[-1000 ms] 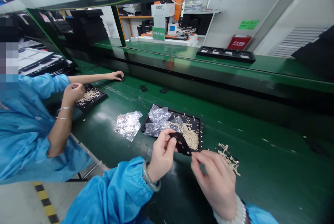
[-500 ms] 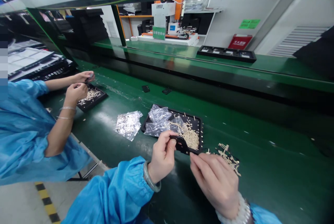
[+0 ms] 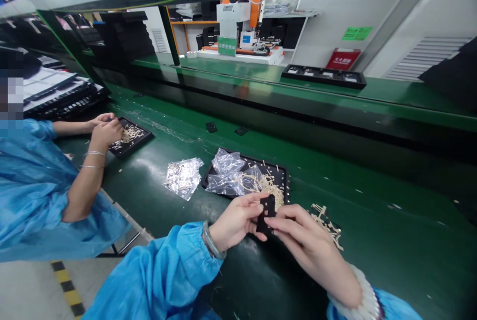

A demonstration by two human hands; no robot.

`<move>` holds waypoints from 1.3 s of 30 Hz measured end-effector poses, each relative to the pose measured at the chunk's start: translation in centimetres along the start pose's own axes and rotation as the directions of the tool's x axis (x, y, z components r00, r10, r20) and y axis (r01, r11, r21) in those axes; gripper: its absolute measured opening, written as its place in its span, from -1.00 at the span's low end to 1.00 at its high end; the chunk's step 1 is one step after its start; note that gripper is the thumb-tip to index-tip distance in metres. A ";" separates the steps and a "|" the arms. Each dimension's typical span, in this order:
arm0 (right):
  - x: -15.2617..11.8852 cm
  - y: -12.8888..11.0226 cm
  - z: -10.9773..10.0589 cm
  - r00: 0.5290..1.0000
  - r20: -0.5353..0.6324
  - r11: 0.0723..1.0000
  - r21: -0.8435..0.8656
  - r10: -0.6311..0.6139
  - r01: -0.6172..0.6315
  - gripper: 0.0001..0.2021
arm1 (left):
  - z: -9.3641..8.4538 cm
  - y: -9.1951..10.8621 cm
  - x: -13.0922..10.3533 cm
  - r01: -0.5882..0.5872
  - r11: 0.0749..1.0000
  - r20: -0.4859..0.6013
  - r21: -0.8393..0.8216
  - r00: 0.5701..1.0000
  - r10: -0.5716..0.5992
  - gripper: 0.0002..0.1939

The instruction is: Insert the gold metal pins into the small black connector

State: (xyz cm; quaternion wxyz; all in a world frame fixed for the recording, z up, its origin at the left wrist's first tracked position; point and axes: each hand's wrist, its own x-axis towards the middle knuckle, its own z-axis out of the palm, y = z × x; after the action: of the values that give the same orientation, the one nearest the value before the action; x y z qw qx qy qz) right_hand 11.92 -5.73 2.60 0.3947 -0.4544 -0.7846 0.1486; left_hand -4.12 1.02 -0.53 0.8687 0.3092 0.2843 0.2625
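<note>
Looking down, belt: I see the green conveyor belt (image 3: 335, 240) filling the view from 9 o'clock across to 3 o'clock
Co-worker: a person in a blue sleeve (image 3: 33, 181) sits at my 9 o'clock, both hands together over a second black tray (image 3: 138, 142) of pale strips
Tray: my black tray (image 3: 282, 175) lies at 12 o'clock of my hands, holding a heap of pale strips (image 3: 274, 192) and clear plastic bags (image 3: 228, 173)
Loose bags: more clear bags (image 3: 182, 177) rest on the belt just beside the tray, toward 10 o'clock
Scattered strips: a small pile of strips (image 3: 328, 223) lies on the belt at 2 o'clock of my right hand
Left hand: my left hand (image 3: 236, 220) pinches the left edge of the black part between thumb and fingertips
Right hand: my right hand (image 3: 305, 240) grips the same part from the right, fingers closed on it
Black part: the small flat black part (image 3: 267, 212) stands roughly upright between both hands, above the belt, just at the near edge of my tray
Belt pieces: two small dark pieces (image 3: 211, 127) lie far off at 11 o'clock
</note>
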 end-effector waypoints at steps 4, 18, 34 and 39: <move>0.1 0.3 0.2 0.975 -0.151 0.982 0.123 0.161 -0.144 -0.88 | 0.3 -0.2 -0.1 -0.082 0.968 -0.007 0.237 0.996 0.086 -0.53; 0.0 0.2 1.0 0.766 0.139 0.509 0.671 0.628 -0.539 -0.78 | 0.8 0.7 -0.7 -0.397 0.596 0.096 0.698 0.876 0.472 -0.90; 0.3 -0.2 0.8 0.678 0.410 0.210 0.741 0.610 -0.638 -0.68 | 0.2 2.8 -0.9 -0.559 0.207 0.441 0.803 0.791 0.425 -0.85; 0.2 0.0 0.8 0.654 0.466 0.168 0.724 0.596 -0.669 -0.68 | 0.0 2.9 -0.8 -0.629 0.088 0.544 0.772 0.726 0.420 -0.83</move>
State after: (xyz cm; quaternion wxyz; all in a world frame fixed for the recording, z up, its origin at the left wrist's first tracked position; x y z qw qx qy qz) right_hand 11.29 -5.47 2.19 0.4355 -0.4714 -0.3518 0.6814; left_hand -5.51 2.47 1.78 0.3907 0.8493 0.1681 0.3126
